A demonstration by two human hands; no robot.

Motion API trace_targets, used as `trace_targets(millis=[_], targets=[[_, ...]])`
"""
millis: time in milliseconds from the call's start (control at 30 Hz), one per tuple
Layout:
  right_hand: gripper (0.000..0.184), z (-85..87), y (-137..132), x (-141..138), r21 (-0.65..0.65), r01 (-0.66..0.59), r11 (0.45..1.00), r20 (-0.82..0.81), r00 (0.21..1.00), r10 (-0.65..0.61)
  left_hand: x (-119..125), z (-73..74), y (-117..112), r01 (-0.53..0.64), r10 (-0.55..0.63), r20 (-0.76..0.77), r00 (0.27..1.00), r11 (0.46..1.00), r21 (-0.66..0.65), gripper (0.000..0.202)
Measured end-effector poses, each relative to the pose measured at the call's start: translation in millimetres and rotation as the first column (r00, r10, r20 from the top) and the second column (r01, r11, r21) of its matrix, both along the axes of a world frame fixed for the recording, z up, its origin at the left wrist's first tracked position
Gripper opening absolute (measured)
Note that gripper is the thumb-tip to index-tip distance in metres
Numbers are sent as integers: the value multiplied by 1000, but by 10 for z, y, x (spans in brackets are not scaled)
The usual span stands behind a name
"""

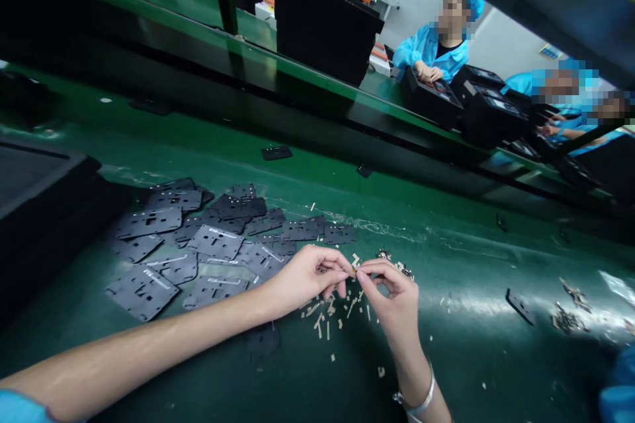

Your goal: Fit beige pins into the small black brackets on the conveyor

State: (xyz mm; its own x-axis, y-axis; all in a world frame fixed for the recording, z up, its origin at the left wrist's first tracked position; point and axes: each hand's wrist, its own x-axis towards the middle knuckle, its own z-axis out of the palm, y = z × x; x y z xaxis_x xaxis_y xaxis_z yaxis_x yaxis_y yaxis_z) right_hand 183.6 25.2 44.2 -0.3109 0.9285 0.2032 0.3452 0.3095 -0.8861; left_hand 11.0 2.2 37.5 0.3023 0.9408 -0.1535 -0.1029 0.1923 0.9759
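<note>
My left hand (317,274) and my right hand (391,287) meet fingertip to fingertip above the green table (208,370). Both are pinched on one tiny piece (354,272), yellowish and dark, too small to name. Below and around the fingers lie scattered small pale strips (322,327). A little heap of small dark and pale parts (384,254) sits just behind my right hand. To the left of my hands spreads a loose pile of flat dark plates with cut-outs (215,242), several bearing a light strip.
A black foam-like box (44,178) stands at the left edge. Single black parts (276,153) lie farther back. On the right are another black plate (520,306) and small metallic parts (568,317). Beyond a raised ledge, people in blue (431,46) work at black boxes (496,112).
</note>
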Motion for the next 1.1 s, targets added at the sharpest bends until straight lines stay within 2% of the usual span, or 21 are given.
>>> trace_targets(millis=[67,167,233,300,400,500,667,933,1100], targets=[[7,-19,32,38,-70,31,997,-63,997,-35,-24,43,-12,57,-57,-57,997,998,-6,23],[4,-46,71,76,-144,83,986,-154,982,-105,-70,142,-34,168,-143,-264,954,983,74,16],[3,-61,77,73,-163,103,981,-178,975,-132,-85,195,-46,228,-130,-414,901,954,196,23],[4,-72,63,47,-167,108,980,-184,973,-138,-77,213,-59,236,-56,-481,875,917,322,23],[5,-86,10,-13,-153,98,983,-189,974,-127,-41,191,-86,128,104,-479,872,895,428,15],[4,-92,-60,-70,-122,71,990,-207,974,-95,-14,162,-111,18,204,-450,869,897,441,15],[8,-81,-141,-124,-52,37,998,-190,981,-46,-4,170,-120,-23,225,-426,876,903,428,16],[10,-46,-177,-158,17,65,998,-141,988,-62,20,155,-147,-43,252,-437,864,900,434,16],[10,-56,-194,-178,28,72,997,-132,989,-67,27,179,-164,-44,221,-434,873,924,381,18]])
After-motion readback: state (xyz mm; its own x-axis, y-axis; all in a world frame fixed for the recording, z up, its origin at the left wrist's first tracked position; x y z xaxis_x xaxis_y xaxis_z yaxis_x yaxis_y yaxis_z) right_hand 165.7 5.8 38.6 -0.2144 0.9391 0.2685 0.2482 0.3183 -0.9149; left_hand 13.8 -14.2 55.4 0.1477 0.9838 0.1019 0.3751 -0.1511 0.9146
